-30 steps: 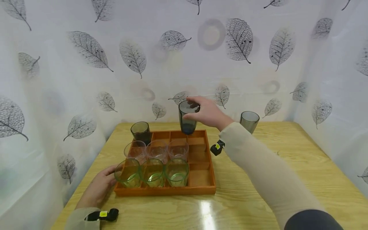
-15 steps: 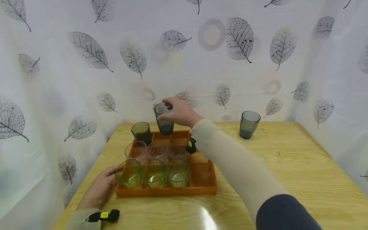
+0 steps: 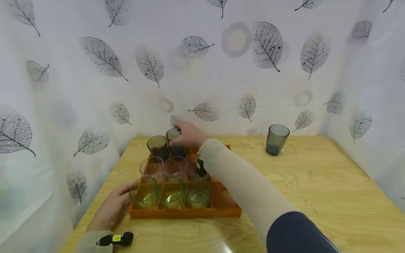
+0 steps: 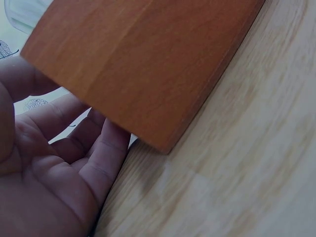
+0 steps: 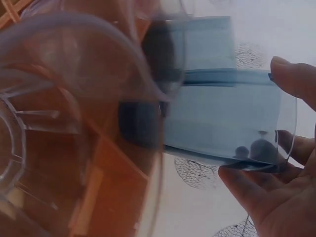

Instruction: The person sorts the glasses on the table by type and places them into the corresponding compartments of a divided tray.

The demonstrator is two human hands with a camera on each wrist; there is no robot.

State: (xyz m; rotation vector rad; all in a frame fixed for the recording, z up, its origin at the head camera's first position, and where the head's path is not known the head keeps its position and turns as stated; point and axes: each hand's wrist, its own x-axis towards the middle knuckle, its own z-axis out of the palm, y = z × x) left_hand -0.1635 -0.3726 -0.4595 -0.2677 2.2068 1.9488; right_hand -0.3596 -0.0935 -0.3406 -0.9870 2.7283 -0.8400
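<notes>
In the head view my right hand [image 3: 188, 134] holds a dark smoky glass [image 3: 175, 142] by its rim, at the back row of the wooden divided tray [image 3: 226, 212]. The right wrist view shows thumb and fingers around the rim of this bluish glass [image 5: 222, 118]. Just left of it, another smoky glass [image 3: 157, 146] sits in the back left compartment. My left hand [image 3: 112, 203] lies beside the tray's front left corner. Up close, its fingertips touch the tray's side wall [image 4: 143, 64].
Green-tinted glasses [image 3: 198, 196] fill three front compartments. Behind them stand clear pinkish glasses [image 3: 152, 168], partly hidden by the right wrist. A lone smoky glass [image 3: 277, 140] stands on the table [image 3: 316, 196] at the back right. A leaf-patterned curtain [image 3: 202, 80] surrounds the table.
My right hand has carried the smoky glass left across the back of the tray and lowered it next to the back left glass. My left hand stays at the tray's corner.
</notes>
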